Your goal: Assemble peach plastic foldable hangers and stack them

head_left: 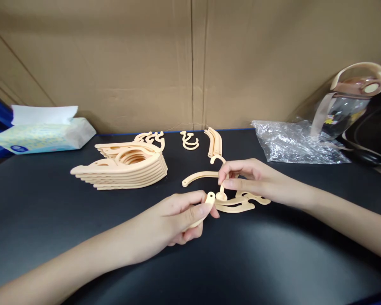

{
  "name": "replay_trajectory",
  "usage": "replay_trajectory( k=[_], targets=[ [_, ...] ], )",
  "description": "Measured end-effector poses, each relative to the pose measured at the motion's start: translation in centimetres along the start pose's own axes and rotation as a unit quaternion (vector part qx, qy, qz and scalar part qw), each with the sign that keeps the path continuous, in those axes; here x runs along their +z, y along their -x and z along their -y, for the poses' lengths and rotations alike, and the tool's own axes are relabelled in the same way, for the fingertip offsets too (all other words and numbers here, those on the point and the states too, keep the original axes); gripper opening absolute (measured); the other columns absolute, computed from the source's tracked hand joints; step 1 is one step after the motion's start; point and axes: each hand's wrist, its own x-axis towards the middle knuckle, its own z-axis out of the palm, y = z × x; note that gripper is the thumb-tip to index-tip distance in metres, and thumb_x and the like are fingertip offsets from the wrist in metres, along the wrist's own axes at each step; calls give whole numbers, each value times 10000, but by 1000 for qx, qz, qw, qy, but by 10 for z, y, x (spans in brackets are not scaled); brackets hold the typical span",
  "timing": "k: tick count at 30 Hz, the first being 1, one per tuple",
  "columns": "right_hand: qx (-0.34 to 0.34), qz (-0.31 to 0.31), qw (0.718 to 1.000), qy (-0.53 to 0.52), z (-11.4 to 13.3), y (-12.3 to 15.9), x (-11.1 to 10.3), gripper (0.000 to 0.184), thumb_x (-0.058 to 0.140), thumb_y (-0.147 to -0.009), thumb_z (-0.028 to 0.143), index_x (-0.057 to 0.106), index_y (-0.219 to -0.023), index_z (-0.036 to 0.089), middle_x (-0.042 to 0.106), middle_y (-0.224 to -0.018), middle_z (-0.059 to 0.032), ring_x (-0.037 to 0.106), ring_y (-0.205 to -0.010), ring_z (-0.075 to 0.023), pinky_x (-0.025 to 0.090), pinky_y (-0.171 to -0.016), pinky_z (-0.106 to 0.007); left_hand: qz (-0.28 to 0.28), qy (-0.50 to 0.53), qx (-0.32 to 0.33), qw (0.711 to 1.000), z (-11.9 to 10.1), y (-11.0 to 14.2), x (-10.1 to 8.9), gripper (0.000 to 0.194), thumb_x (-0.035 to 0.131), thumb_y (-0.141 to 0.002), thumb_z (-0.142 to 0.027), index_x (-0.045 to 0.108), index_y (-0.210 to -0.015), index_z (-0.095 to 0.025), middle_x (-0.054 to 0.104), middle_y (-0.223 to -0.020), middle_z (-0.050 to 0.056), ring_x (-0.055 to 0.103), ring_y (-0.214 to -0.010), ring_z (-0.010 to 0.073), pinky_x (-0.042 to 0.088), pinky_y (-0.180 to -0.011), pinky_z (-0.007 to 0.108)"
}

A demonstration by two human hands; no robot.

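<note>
My left hand (180, 218) is closed around a cream plastic hanger arm (211, 197), whose rounded tip with a small hole points up past the thumb. Between the thumb and fingers of my right hand (252, 176) is a cream hanger hook (221, 195), its round base hanging downward. The base and the arm's tip are very close together; whether they touch I cannot tell. Behind and below my right hand lie more hanger pieces (238, 208), partly hidden by it. A loose curved arm (197, 176) rests on the black table (178, 271) just beyond my hands.
A stack of hangers (139, 176) stands at left. Farther back are several loose hooks (160, 142), more hooks (190, 147) and curved arms (215, 143). A tissue pack (47, 137) sits far left; a clear plastic bag (292, 142) and bottle (349, 110) are at right before the cardboard wall (139, 63).
</note>
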Motion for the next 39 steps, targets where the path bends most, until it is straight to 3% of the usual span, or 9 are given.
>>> replay_trajectory(
  k=[6,15,23,31,39],
  targets=[
    [2,0,1000,-6,0,-1,2,318,647,-910,500,639,-896,183,602,-798,9,509,-736,-133,398,-686,-274,19,10,31,999,2,0,0,359,457,-1022,-525,564,-1006,-182,435,-612,-86,266,-477,60,194,-403,175],
    [-12,5,1000,-15,3,0,3,312,651,-910,486,637,-866,177,621,-774,8,530,-712,-124,411,-652,-260,27,-18,14,999,-2,2,-2,372,464,-1012,-538,578,-1031,-184,493,-642,-71,313,-456,59,224,-378,170],
    [-24,17,999,-40,2,3,4,148,648,-926,318,676,-912,174,665,-852,5,593,-772,-120,439,-683,-245,52,-24,21,998,-6,3,-4,317,457,-1032,-480,591,-1073,-196,498,-661,-68,328,-481,63,265,-429,176],
    [-17,28,998,-55,1,3,3,163,661,-930,339,687,-920,178,680,-883,6,602,-800,-114,441,-711,-238,60,-1,11,998,-12,5,-4,255,461,-1044,-404,602,-1059,-193,497,-662,-71,339,-491,57,257,-440,176],
    [-15,29,998,-57,-1,2,2,177,668,-924,358,695,-911,183,690,-889,8,603,-793,-113,434,-699,-237,73,-1,30,997,-7,2,-5,285,477,-1035,-446,601,-1066,-191,501,-656,-71,342,-474,56,253,-415,174]
  ],
)
